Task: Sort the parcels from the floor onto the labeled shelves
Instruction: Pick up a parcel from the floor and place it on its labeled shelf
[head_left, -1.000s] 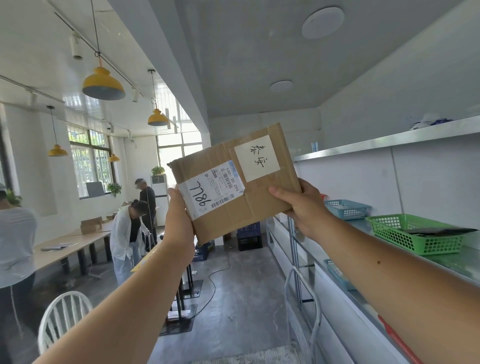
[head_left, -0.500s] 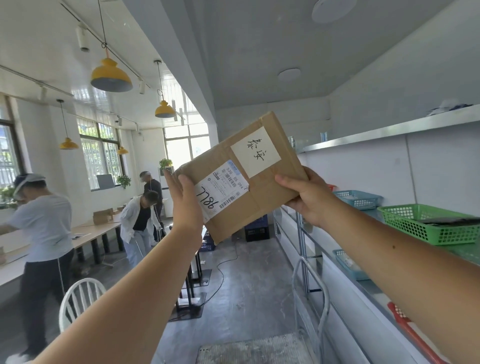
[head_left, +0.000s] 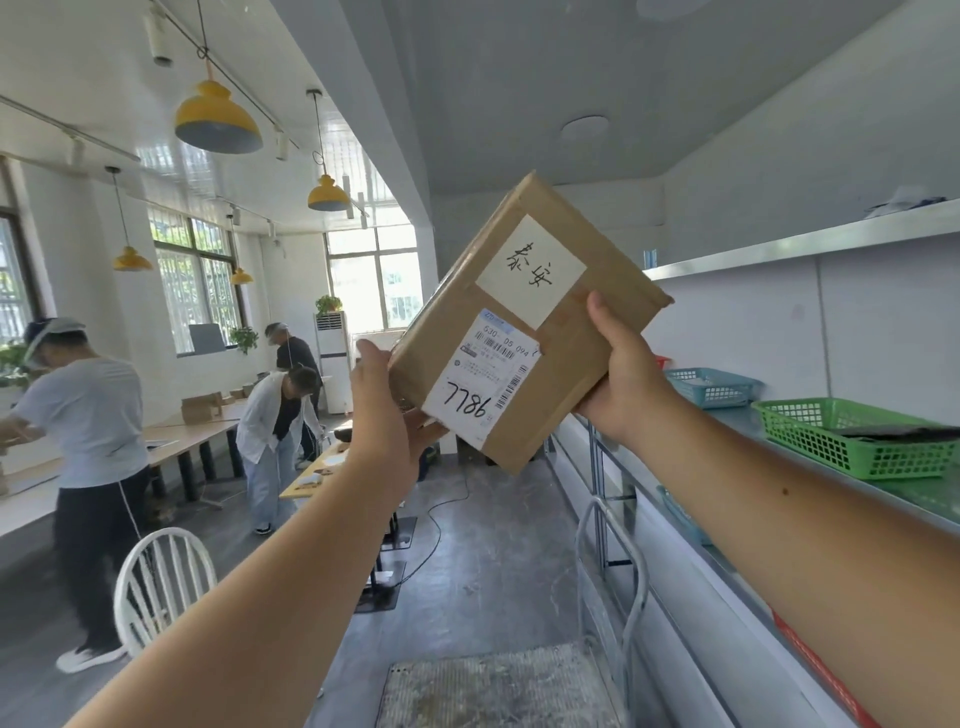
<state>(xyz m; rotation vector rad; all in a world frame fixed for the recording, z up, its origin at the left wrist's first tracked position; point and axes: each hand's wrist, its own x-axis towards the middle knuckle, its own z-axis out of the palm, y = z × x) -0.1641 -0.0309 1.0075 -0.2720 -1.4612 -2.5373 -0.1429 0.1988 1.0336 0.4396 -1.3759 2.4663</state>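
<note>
I hold a flat brown cardboard parcel (head_left: 563, 358) up at head height, tilted with its upper end to the right. It carries a white handwritten note and a shipping label marked 7786. My left hand (head_left: 387, 415) grips its lower left corner. My right hand (head_left: 621, 379) grips its right edge, thumb on the front face. The metal shelves (head_left: 795, 244) run along the right wall, with a green basket (head_left: 831, 441) and a blue basket (head_left: 709, 387) on the middle shelf.
A metal trolley (head_left: 613, 587) with a mesh deck stands below the parcel by the shelves. A white chair (head_left: 161, 582) is at lower left. Three people work at long tables (head_left: 171, 447) on the left. A red basket edge (head_left: 821, 670) shows at lower right.
The parcel has rotated clockwise and shifted right and a little lower. My view has swung left, bringing the person in the grey shirt closer in frame.
</note>
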